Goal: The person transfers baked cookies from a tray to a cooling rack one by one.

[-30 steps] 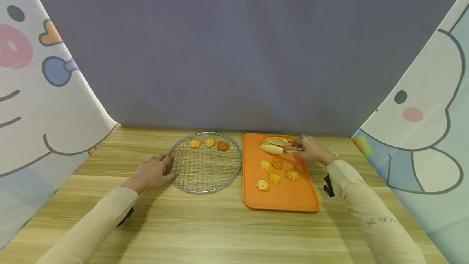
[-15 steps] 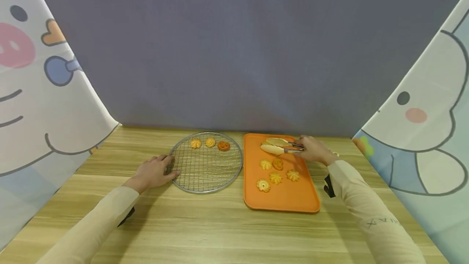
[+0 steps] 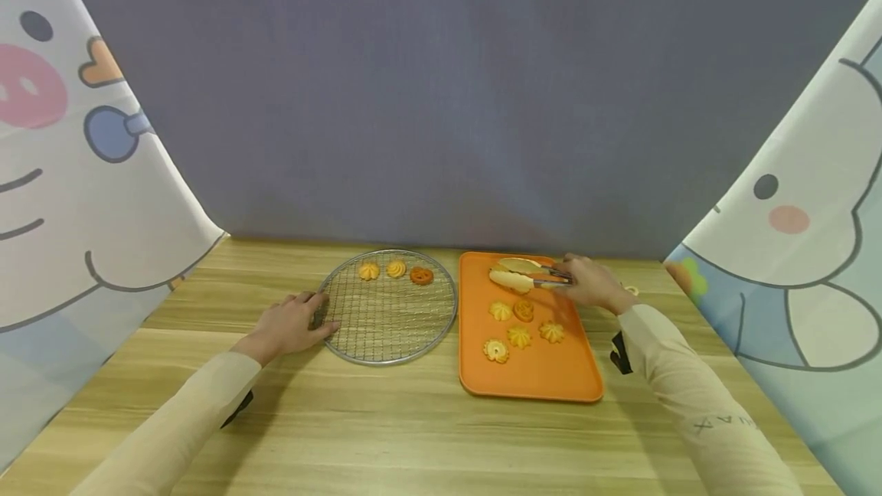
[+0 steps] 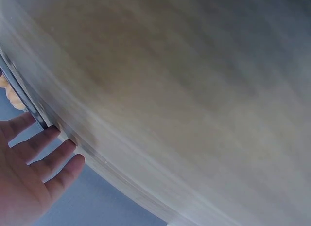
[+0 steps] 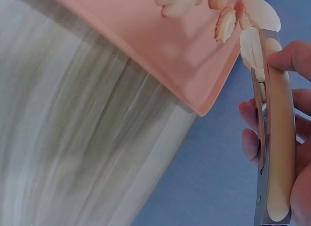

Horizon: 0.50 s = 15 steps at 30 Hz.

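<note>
A round wire cooling rack (image 3: 389,324) stands left of centre, with two swirled cookies (image 3: 368,271) and a darker pretzel-shaped cookie (image 3: 422,275) along its far side. At the rack's left rim rests my left hand (image 3: 289,324), fingers spread; its fingertips (image 4: 73,142) touch the edge in the left wrist view. My right hand (image 3: 586,279) grips tongs (image 3: 513,280) with cream heads and handles. Those heads lie low over the far end of an orange tray (image 3: 544,373); in the right wrist view a ridged cookie edge (image 5: 243,21) shows between them, mostly hidden.
Several cookies (image 3: 520,337) lie on the tray's middle, nearer than the tongs. A wood-grain table (image 3: 358,435) carries rack and tray. A grey cloth wall (image 3: 441,136) rises behind, with printed cartoon panels (image 3: 813,197) at both sides.
</note>
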Available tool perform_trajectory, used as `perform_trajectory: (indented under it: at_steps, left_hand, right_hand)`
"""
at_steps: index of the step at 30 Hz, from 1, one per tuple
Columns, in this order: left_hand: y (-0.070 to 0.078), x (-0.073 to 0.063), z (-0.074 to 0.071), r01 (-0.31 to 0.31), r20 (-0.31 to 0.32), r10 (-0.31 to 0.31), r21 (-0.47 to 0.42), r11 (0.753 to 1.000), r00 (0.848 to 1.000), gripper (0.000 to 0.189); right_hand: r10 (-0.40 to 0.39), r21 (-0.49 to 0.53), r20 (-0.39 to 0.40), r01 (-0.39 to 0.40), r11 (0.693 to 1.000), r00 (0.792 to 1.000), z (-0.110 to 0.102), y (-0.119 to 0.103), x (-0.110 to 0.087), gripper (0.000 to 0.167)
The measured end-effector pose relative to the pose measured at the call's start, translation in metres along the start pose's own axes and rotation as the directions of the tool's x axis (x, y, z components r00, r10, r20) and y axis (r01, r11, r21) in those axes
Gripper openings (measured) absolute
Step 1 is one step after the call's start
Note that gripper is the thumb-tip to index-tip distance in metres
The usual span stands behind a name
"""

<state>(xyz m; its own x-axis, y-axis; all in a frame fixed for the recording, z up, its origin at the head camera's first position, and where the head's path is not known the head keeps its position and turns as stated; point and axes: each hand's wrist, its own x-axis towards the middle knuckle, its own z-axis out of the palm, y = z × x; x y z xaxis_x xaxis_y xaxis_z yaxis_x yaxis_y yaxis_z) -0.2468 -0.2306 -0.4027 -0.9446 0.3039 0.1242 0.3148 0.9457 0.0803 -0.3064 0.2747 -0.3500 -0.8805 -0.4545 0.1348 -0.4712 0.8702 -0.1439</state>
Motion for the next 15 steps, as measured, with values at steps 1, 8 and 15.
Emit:
perform_trajectory:
  at_steps: [1, 8, 15]
  left_hand:
    - [0.0, 0.0, 0.0, 0.0, 0.0, 0.0, 0.0, 1.0, 1.0, 0.063]
    - [0.0, 0.0, -0.001, 0.004, -0.006, -0.004, -0.003, 1.0, 1.0, 0.062]
    - [0.0, -0.002, -0.001, -0.001, -0.002, 0.001, -0.005, 1.0, 1.0, 0.064]
  right_hand:
    - [-0.006, -0.001, -0.007, 0.006, 1.0, 1.0, -0.001, -0.001, 0.0, 0.042]
    - [-0.067, -0.032, -0.042, 0.066, 0.997, 0.997, -0.007, -0.014, 0.002, 0.044]
    - [-0.117, -0.025, -0.052, 0.116, 0.993, 0.992, -0.006, -0.034, 0.007, 0.044]
